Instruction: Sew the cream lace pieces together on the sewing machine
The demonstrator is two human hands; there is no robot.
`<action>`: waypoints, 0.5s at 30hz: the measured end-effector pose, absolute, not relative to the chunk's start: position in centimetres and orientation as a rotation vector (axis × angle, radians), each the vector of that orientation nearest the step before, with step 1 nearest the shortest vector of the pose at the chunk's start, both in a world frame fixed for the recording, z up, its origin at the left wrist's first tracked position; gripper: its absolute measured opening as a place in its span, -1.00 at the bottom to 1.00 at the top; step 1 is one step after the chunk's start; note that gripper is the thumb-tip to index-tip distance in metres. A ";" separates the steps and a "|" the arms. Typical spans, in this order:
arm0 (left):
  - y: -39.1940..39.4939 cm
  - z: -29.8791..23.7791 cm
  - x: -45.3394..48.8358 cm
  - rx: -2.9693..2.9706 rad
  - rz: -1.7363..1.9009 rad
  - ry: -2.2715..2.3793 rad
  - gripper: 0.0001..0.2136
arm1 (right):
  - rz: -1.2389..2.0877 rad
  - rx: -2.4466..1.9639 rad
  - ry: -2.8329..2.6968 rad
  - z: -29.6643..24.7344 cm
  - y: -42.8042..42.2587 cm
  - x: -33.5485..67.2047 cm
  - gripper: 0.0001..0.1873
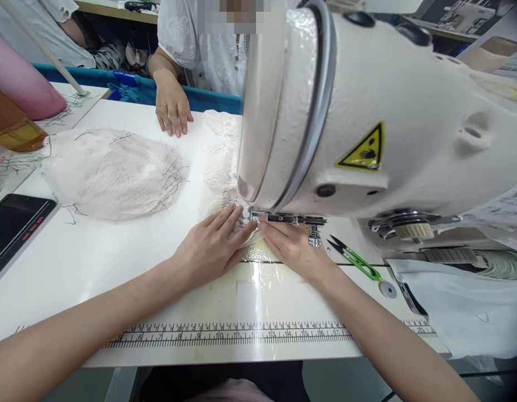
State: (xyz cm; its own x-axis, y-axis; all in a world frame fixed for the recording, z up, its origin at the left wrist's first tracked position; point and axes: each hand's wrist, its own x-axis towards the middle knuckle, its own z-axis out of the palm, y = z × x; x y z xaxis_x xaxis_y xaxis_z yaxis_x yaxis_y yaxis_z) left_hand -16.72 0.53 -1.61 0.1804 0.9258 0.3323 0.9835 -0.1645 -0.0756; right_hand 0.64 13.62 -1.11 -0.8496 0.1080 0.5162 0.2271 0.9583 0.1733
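My left hand [208,243] lies flat with fingers stretched out on a strip of cream lace fabric [219,164], its fingertips just left of the needle area. From the other side my right hand [296,248] reaches in under the head of a white sewing machine [367,100]. Its fingers are extended and resting low at the fabric's near edge, partly covered by the metal machine parts [290,218]. Both hands' fingertips almost meet there. The needle itself is hidden behind the machine head. The lace runs away from me across the white table [137,268].
Left are a sheer cream fabric bundle [116,173] with loose dark threads, a phone [19,229] and a pink thread cone [28,78]. Green thread snips [357,259] and a bobbin [387,289] lie right. Across the table rests a co-worker's hand [173,106]. A ruler strip [225,335] lines the front.
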 end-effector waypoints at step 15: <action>0.8 -0.9 -18.5 -2.358 -0.382 -1.527 -0.74 | -0.209 -0.131 -2.671 -1.9 13.1 0.6 -0.70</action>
State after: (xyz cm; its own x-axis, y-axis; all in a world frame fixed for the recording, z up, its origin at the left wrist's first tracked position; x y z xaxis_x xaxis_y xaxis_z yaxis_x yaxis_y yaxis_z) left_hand -18.45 0.81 -0.87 0.3976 0.8345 0.3815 0.9158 -0.3865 -0.1090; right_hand 0.57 13.13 -1.91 -0.8917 0.0575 0.4489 0.1265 0.9840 0.1254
